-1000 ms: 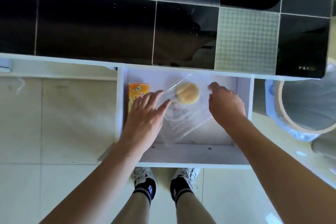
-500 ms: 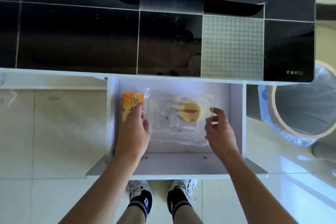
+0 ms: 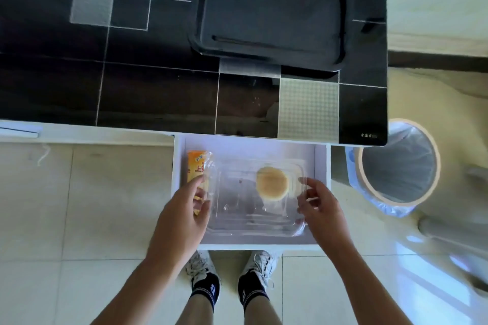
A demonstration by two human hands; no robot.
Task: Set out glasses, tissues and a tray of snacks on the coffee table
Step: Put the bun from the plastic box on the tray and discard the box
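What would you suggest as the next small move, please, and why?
Probably lift the clear plastic container out of the open drawer toward the black tray: the left hand and right hand grip its sides, and the tray holds nothing.

Both hands hold clear box over drawer.

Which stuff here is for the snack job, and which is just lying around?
For the job: clear snack box with a round cake, held by the left hand and right hand; orange snack packet; black tray.
Lying around: lined bin.
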